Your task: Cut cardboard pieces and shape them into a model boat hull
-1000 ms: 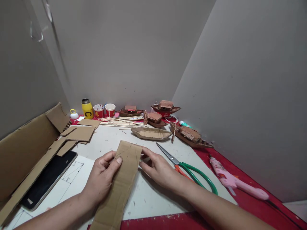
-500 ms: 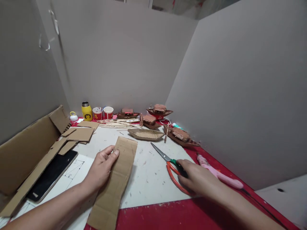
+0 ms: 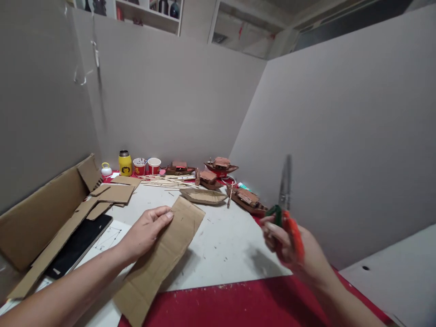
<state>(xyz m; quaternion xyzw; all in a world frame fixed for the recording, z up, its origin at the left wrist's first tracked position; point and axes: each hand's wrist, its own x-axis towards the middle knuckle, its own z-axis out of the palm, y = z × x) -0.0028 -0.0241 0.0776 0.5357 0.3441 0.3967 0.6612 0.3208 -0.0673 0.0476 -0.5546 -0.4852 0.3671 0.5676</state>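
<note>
A long strip of cardboard [image 3: 166,254] slants up from the table's front, pinched along its left edge by my left hand [image 3: 146,231]. On the right, my right hand [image 3: 289,250] grips a pair of scissors [image 3: 285,195] by their orange and green handles. The blades point upward, blurred by motion, and look closed. Beyond the strip's top end lies a bare cardboard boat hull [image 3: 203,196]. Several brown model boats stand behind it, among them one with a small cabin [image 3: 247,197] at the right.
Thin wooden sticks [image 3: 166,180] lie at the back, near two paper cups [image 3: 154,166] and a yellow bottle [image 3: 125,163]. Cardboard pieces [image 3: 116,193] and a dark tablet or phone [image 3: 80,247] cover the left side. Grey partitions [image 3: 340,150] enclose the table.
My right hand has lifted the scissors off the table area and turned them upright. The cardboard strip has tilted slightly to the right in my left hand. The view has tipped upward.
</note>
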